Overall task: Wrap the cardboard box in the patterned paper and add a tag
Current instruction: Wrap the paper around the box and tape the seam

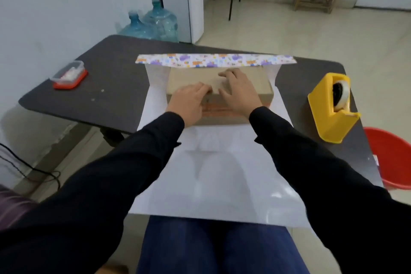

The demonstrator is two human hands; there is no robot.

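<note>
Nearest, a lap in blue trousers (211, 244) is overhung by the near edge of the patterned paper (213, 180), which is laid white side up on the desk (111, 78). The cardboard box (191, 78) is set on the far part of the sheet, just before the upturned far edge (only there is the print shown).

Trouble is judged likely from the glossy sheet: were the box pushed unevenly, it could be skewed, or the overhanging paper dragged off. The tape dispenser (331, 107) is kept well apart at the right, so one hand would have to be freed.

Both arms are stretched forward, palms down. The right hand (239, 91) is pressed on the box top, its grip spread. The left hand (189, 98) is laid there with bent fingers; whether anything is pinched cannot be told.
</note>
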